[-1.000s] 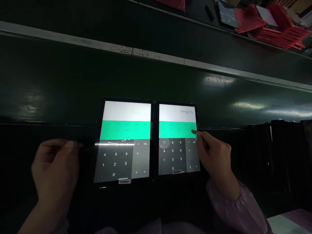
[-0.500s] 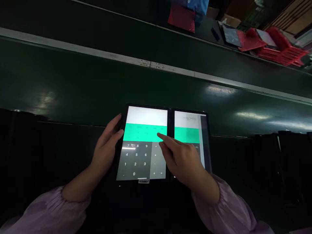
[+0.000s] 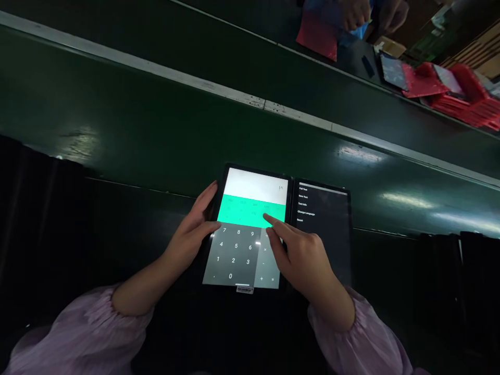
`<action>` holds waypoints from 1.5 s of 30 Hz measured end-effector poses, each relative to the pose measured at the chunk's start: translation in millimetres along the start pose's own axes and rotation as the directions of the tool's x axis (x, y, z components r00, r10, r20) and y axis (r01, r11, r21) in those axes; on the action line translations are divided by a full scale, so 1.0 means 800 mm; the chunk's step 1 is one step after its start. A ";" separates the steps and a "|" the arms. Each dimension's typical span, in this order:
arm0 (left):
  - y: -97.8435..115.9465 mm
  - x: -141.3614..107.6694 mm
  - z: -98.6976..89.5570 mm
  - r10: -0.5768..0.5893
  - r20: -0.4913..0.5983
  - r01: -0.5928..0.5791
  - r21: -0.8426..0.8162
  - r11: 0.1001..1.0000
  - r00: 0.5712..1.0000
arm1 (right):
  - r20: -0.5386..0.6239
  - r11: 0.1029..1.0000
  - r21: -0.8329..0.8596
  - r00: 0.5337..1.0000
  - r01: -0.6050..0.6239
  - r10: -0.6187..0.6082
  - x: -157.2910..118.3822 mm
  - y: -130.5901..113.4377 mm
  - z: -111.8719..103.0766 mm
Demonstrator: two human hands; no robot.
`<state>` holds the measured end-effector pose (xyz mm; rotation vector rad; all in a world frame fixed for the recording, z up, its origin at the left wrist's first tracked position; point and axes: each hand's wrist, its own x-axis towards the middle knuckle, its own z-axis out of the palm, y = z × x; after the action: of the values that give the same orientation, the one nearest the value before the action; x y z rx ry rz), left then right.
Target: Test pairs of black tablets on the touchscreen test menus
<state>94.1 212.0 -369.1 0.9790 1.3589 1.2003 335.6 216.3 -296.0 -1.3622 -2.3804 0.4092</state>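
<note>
Two tablets lie side by side in front of me. The left tablet (image 3: 236,255) shows a calculator with a white display, a green panel and grey number keys; a small barcode label (image 3: 245,290) is at its bottom edge. My left hand (image 3: 191,234) grips this tablet's left edge, thumb on the front, other fingers partly hidden. My right hand (image 3: 302,255) holds nothing; its index finger is stretched out over the green panel, the other fingers bent. The right tablet (image 3: 324,208) shows a dark menu with several lines of white text, its lower part covered by my right hand.
Beyond the dark green bench a metal strip (image 3: 219,91) runs across. On the far surface are a red sleeve (image 3: 318,36), a dark pen-like object (image 3: 367,66), another tablet (image 3: 394,71) and stacked red sleeves (image 3: 461,104). A co-worker's hands (image 3: 355,13) show at the top.
The right tablet's screen has switched from a calculator to a dark text menu. A short entry now stands on the left tablet's display. Both tablets appear further right, and a co-worker's hands have come into view.
</note>
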 end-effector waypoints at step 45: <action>0.010 0.013 0.005 -0.051 -0.112 0.043 -0.076 0.996 0.992 | -0.215 0.974 0.008 0.951 -0.228 0.224 -0.019 0.047 -0.043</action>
<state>96.0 223.8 -362.9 0.8332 1.4084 1.2776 386.9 223.8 -284.1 -1.6073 -2.0664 0.2862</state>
